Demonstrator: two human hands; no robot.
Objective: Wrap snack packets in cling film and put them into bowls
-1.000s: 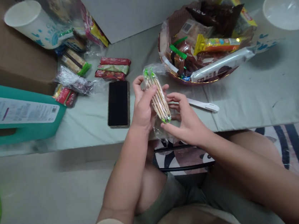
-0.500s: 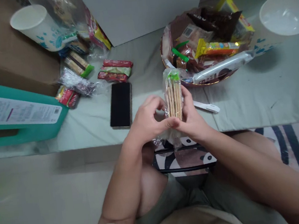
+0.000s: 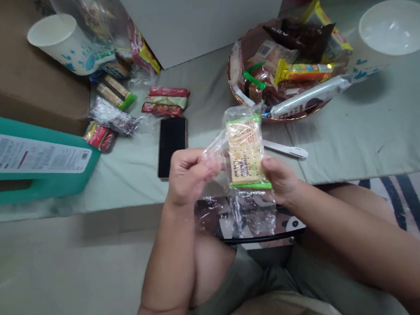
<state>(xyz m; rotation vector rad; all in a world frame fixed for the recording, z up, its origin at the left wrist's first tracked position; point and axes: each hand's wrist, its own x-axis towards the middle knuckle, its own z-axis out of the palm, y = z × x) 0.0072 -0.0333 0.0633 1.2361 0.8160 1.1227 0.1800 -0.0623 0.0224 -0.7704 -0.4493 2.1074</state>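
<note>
A packet of biscuits [image 3: 246, 148] with green edges and printed lettering faces up between my hands, above the table's front edge. Loose clear plastic wrap [image 3: 256, 210] surrounds it and hangs below it. My right hand [image 3: 281, 177] grips the packet by its right side, the thumb on the edge and the other fingers mostly hidden behind. To the left, my left hand [image 3: 191, 175] is closed on the wrap and draws a stretch of it taut away from the packet. A black phone [image 3: 173, 146] lies just beyond my left hand.
A bowl [image 3: 237, 81] of wrapped snacks stands behind the packet, with a white plastic tool [image 3: 287, 148] in front. Paper cups [image 3: 62, 45] stand at both sides. Red and green snack packs [image 3: 165, 101], a teal container [image 3: 46, 181] and a cardboard box [image 3: 14, 73] are on the left.
The biscuit packet has turned from its edge to its broad face. My left hand has moved left and down, pulling the clear wrap out sideways. My right hand now holds the packet's right edge.
</note>
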